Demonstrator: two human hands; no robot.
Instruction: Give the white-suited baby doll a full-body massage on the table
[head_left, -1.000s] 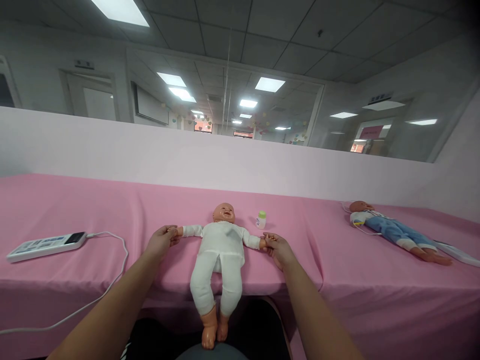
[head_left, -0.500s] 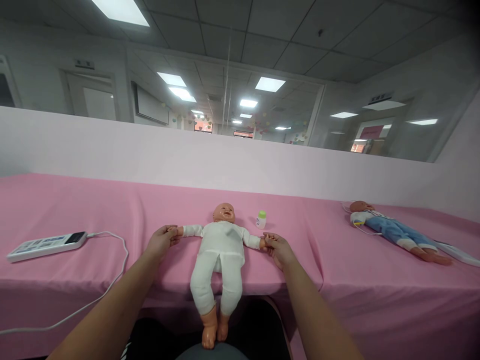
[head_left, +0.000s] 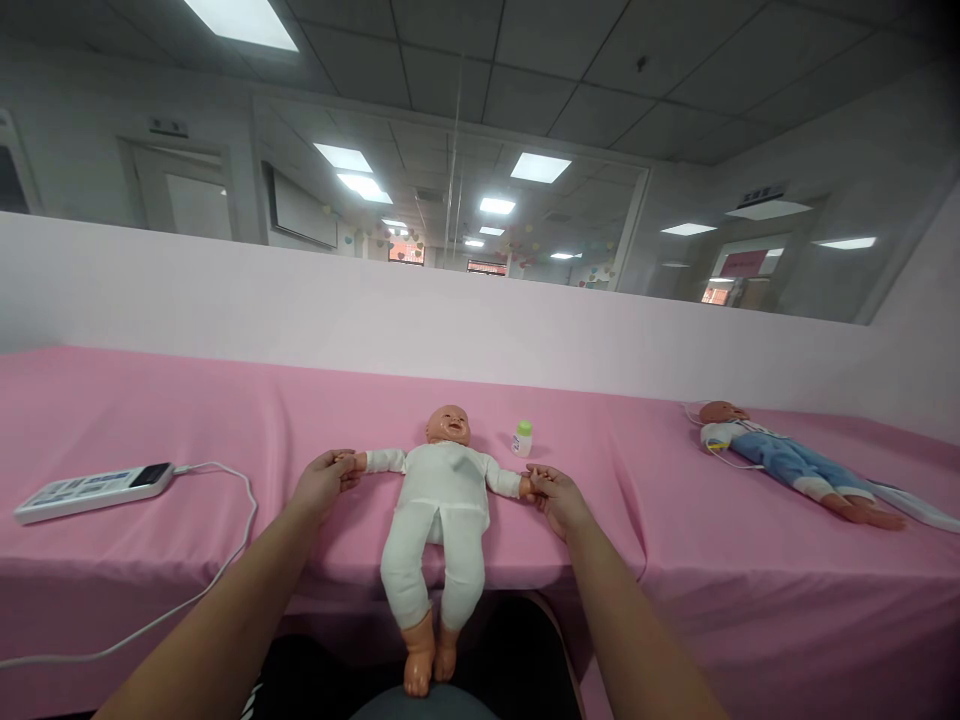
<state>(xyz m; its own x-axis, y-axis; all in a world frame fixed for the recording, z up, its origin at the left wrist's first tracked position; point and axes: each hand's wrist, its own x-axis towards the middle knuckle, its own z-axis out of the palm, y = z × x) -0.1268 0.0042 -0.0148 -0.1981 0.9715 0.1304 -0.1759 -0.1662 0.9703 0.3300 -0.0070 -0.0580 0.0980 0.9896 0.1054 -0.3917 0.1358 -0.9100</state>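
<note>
- Covering the bench, a pink cloth (head_left: 150,410) met a pale wall (head_left: 225,300) above.
- Left hand (head_left: 322,482) and right hand (head_left: 559,498) each gripped a hand of the doll (head_left: 442,490), whose feet overhung the front edge at lower centre.

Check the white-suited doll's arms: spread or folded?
Spread. The plastic baby doll in the white suit lies face-up, arms straight out; left hand and right hand each grip a doll hand.

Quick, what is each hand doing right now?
Left hand: closed, holding one hand of the doll in white.
Right hand: closed, holding the doll's other hand.
</note>
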